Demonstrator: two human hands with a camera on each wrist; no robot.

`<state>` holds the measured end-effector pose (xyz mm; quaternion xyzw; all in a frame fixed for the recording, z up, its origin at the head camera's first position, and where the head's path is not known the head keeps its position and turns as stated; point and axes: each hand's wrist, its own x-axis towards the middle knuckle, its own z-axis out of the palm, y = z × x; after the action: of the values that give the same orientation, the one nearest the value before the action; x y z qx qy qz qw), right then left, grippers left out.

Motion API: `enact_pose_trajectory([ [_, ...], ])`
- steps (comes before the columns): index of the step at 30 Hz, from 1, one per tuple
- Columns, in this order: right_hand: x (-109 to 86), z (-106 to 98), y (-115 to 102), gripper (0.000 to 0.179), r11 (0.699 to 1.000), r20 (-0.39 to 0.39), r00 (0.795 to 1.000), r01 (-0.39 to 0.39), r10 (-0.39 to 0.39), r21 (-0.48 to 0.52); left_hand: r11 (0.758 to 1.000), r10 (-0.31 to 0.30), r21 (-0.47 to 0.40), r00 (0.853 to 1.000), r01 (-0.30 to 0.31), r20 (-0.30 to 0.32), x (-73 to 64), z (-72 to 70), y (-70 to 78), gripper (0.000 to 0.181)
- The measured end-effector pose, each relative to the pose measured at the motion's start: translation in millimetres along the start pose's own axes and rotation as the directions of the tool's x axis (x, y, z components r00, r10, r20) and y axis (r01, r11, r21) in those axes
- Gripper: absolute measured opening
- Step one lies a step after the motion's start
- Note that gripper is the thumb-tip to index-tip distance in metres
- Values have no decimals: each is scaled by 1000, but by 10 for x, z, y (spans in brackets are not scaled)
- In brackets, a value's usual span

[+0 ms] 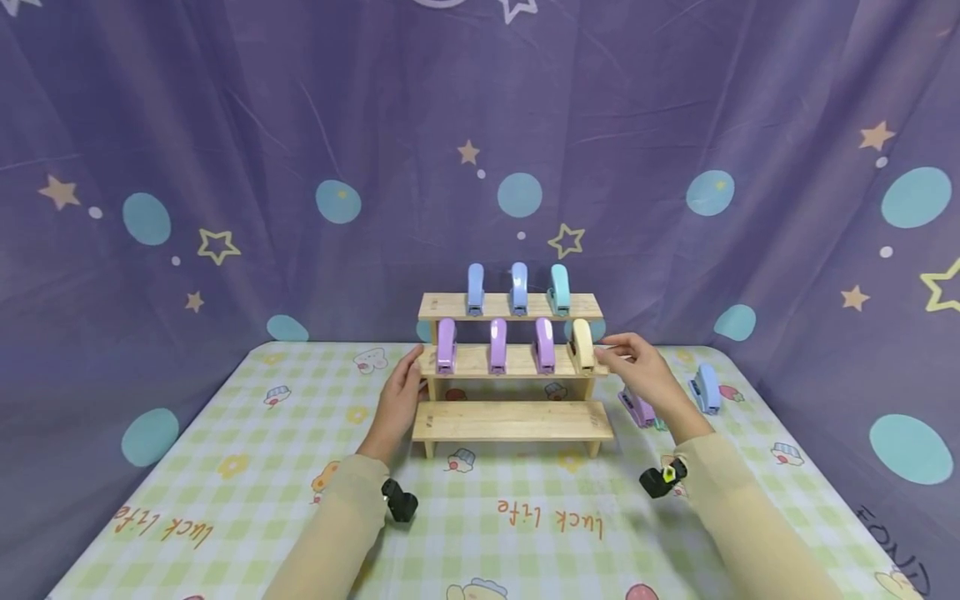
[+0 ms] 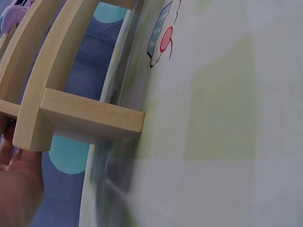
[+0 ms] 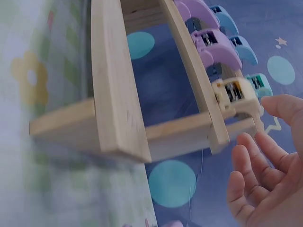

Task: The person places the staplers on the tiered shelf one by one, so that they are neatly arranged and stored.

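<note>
A three-tier wooden display rack (image 1: 513,423) stands on the table. The left hand (image 1: 399,400) holds the left end of its middle shelf, and the left wrist view shows its fingers (image 2: 29,158) at that shelf end, partly hidden by the wood. Beside the cream stapler (image 1: 582,347) at the middle shelf's right end is the right hand (image 1: 639,367). Its fingers (image 3: 259,165) are loosely bent and spread; whether a fingertip touches the stapler is unclear. Purple staplers (image 1: 498,347) line the same shelf. On top stand two blue staplers (image 1: 518,289) and a teal stapler (image 1: 558,290).
To the rack's right, a purple stapler (image 1: 637,408) lies on the checked tablecloth (image 1: 285,467), a bit of teal showing beside it. Farther right is a blue stapler (image 1: 706,390). A purple curtain (image 1: 420,125) hangs behind the table.
</note>
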<state>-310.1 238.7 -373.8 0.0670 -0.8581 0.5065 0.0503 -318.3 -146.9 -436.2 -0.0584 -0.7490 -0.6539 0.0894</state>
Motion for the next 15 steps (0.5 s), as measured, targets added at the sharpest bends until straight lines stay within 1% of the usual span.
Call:
enact_pose_trajectory([
  [3, -31, -81, 53, 63, 1000, 2, 1000, -9, 9, -22, 1000, -8, -1, 1000, 8, -2, 8, 4, -1, 47],
  [8, -85, -205, 139, 60, 999, 4, 1000, -18, 18, -44, 1000, -2, -5, 1000, 2, -7, 19, 12, -2, 48],
  [15, -151, -376, 298, 61, 993, -31, 999, -38, 34, -112, 1000, -1, -18, 1000, 1, -6, 11, 13, -3, 47],
])
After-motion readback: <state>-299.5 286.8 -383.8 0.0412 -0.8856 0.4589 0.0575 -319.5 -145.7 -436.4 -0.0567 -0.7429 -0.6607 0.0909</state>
